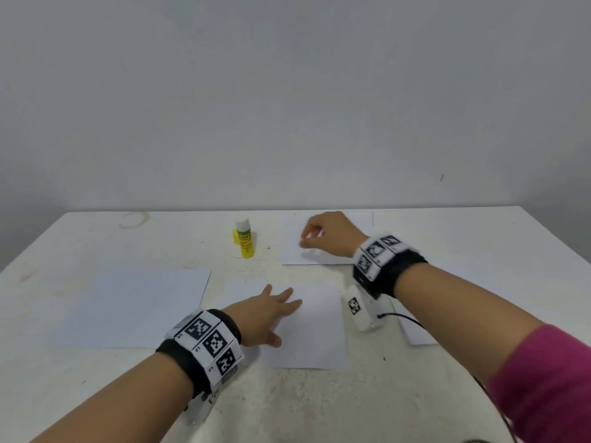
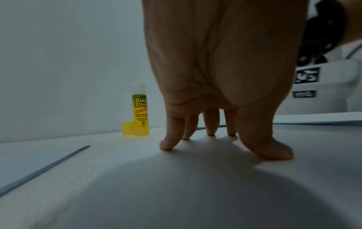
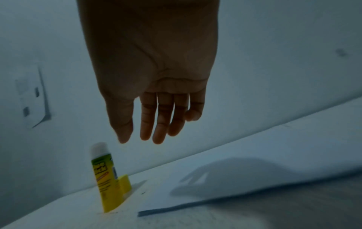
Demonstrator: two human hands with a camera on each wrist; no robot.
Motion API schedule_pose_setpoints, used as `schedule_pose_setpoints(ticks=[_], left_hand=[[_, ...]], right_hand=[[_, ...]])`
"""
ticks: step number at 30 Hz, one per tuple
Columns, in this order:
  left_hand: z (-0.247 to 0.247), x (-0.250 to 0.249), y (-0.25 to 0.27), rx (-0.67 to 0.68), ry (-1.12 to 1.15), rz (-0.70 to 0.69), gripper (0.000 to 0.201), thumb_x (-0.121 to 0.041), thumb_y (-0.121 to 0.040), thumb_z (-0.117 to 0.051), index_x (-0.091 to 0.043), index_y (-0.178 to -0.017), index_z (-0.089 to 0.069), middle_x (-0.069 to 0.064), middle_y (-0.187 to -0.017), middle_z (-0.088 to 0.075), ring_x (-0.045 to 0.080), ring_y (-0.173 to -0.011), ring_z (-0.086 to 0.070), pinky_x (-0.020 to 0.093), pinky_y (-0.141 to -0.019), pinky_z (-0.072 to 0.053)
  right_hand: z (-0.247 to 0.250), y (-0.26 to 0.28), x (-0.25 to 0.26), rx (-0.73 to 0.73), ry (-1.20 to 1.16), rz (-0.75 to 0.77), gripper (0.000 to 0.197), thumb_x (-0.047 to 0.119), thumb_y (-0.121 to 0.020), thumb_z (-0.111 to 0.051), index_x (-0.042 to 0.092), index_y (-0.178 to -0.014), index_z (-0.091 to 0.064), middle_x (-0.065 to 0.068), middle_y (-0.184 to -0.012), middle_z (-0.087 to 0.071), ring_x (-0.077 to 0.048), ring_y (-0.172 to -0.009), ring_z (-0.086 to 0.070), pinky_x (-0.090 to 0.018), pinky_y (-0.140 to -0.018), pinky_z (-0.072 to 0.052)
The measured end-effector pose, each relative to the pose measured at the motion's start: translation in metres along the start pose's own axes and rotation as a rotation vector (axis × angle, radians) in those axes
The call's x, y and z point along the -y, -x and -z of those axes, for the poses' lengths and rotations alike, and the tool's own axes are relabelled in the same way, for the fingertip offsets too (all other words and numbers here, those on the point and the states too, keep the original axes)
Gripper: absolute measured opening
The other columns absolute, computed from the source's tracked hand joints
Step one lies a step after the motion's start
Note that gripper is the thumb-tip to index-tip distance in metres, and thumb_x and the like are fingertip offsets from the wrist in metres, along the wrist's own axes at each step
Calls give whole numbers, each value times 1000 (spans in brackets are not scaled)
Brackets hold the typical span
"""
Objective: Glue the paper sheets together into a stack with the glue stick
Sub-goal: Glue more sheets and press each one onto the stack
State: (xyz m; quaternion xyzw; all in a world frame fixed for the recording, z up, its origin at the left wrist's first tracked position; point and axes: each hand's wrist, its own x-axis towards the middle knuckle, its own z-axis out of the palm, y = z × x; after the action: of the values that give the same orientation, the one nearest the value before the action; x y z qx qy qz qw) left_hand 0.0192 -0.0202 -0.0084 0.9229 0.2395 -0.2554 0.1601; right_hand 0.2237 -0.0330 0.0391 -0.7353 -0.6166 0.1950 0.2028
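Note:
A yellow glue stick [image 1: 245, 239] stands upright near the table's far edge with its white glue exposed. Its yellow cap [image 2: 128, 128] stands beside it. My left hand [image 1: 271, 310] presses spread fingertips [image 2: 166, 144] onto the middle white sheet [image 1: 319, 334]. My right hand [image 1: 324, 233] hovers over the far sheet [image 1: 295, 254], right of the glue stick [image 3: 106, 179]; its fingers [image 3: 158, 124] hang loose and hold nothing. Another sheet [image 1: 134, 308] lies at the left. A fourth sheet [image 1: 419, 334] shows partly under my right forearm.
The white table [image 1: 319, 404] is stained and ends at a plain grey-white wall [image 1: 287, 91]. A wall socket [image 3: 32, 96] appears in the right wrist view. A thin black cable [image 1: 399, 316] runs from the right wrist camera.

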Motion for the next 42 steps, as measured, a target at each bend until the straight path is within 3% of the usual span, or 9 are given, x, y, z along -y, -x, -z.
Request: schedule_pose_setpoints(ticks=[9,13,16,19,24,28,33,37,42], left_hand=[[-3,4,-3,28,27,-14,76,-27,-94,-58,-31,-153,-11,-9,-161,4,26,-147,13,48,-118,-18],[-3,6,-2,23,51,-21,71,-29,-94,-58,-31,-152,-18,-12,-161,-5,25,-147,15,50,-117,-17],[-3,6,-2,28,35,-30,75,-29,-94,-58,-32,-153,-11,-13,-161,1,25,-147,14,49,-117,-17],[-1,6,-1,35,-26,-20,80,-33,-95,-56,-34,-153,-1,-12,-160,10,24,-148,11,46,-117,-20],[5,4,5,23,-192,2,80,-46,-95,-51,-40,-151,6,-15,-159,11,18,-148,4,47,-111,-32],[6,-3,4,-28,-253,14,79,-56,-93,-46,-39,-152,5,-13,-160,6,22,-147,-4,44,-107,-34],[3,-15,-4,-83,-268,41,79,-63,-92,-40,-35,-153,3,-6,-162,1,26,-144,-12,43,-102,-40],[3,-21,-5,-96,-271,66,79,-63,-92,-40,-33,-153,2,-3,-162,-2,28,-142,-17,42,-101,-41],[3,-22,-5,-93,-279,76,80,-64,-92,-40,-33,-153,1,-3,-162,-3,28,-142,-18,42,-99,-43]], right_hand=[[-56,-67,62,158,22,-10,57,38,-83,-71,13,-130,-51,-5,-116,-57,-22,-108,-56,-32,-92,-44],[-62,-79,70,127,109,-33,27,30,-90,-63,6,-101,-63,-7,-97,-64,-25,-95,-61,-32,-79,-48],[-53,-75,65,128,78,-81,31,33,-89,-62,9,-73,-52,-3,-72,-52,-22,-77,-52,-26,-57,-36],[-32,-55,56,107,-144,-118,31,31,-93,-54,1,-97,-61,-16,-97,-64,-22,-82,-54,-29,-66,-43],[15,-4,18,351,-273,-164,33,37,-88,-65,28,-120,-63,3,-106,-66,-15,-83,-68,-32,-79,-56],[26,18,-20,68,-326,-231,44,6,-65,-84,13,-106,-71,-2,-81,-64,-16,-71,-57,-23,-59,-47],[11,43,-39,-66,-372,-136,25,9,-74,-79,13,-96,-65,-10,-98,-68,-17,-72,-63,-23,-49,-49],[-9,54,-39,-135,-321,-78,25,12,-81,-74,12,-100,-58,-9,-95,-65,-29,-76,-67,-33,-65,-57],[-21,62,-43,-157,-330,-75,21,14,-83,-72,15,-97,-57,2,-85,-64,-16,-76,-62,-37,-82,-54]])
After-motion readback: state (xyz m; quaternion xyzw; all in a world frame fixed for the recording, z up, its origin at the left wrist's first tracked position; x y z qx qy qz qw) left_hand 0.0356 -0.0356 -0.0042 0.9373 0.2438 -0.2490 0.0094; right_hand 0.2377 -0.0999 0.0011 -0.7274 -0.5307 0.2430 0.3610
